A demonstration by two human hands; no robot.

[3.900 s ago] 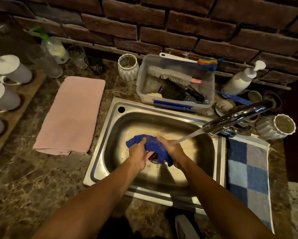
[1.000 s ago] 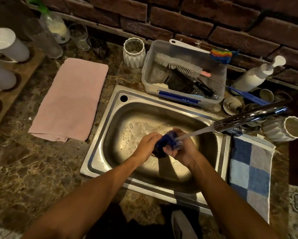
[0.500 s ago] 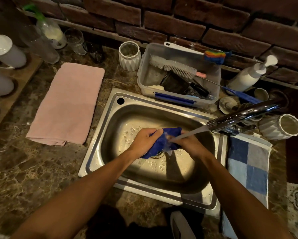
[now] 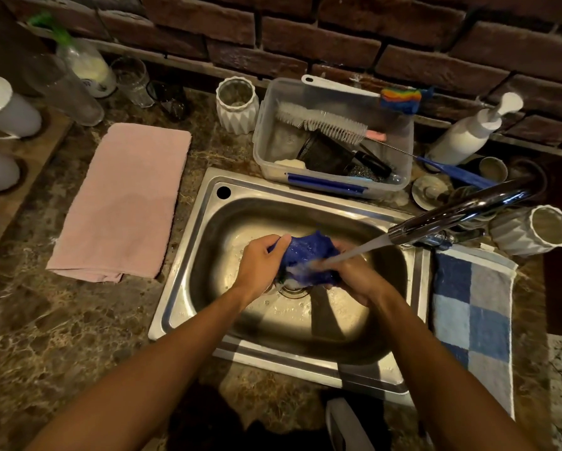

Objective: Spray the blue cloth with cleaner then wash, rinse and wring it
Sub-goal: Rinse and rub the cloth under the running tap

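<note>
The blue cloth (image 4: pixel 307 255) is bunched between both hands above the drain of the steel sink (image 4: pixel 214 216). My left hand (image 4: pixel 260 262) grips its left side, thumb on top. My right hand (image 4: pixel 354 275) grips its right side from below. Water streams from the chrome faucet (image 4: pixel 458 213) onto the cloth where the right hand holds it. A spray bottle with a green trigger (image 4: pixel 84 60) stands at the back left by the brick wall.
A pink towel (image 4: pixel 123 200) lies left of the sink, a blue checked towel (image 4: pixel 474 317) right of it. Behind the sink a clear tub (image 4: pixel 335 187) holds brushes. A white pump bottle (image 4: pixel 468 131), white ribbed cups (image 4: pixel 237 105) and glasses line the back.
The cloth was balled tight in both hands a second ago; now it is spread wider between them under the stream. Both hands stay over the drain.
</note>
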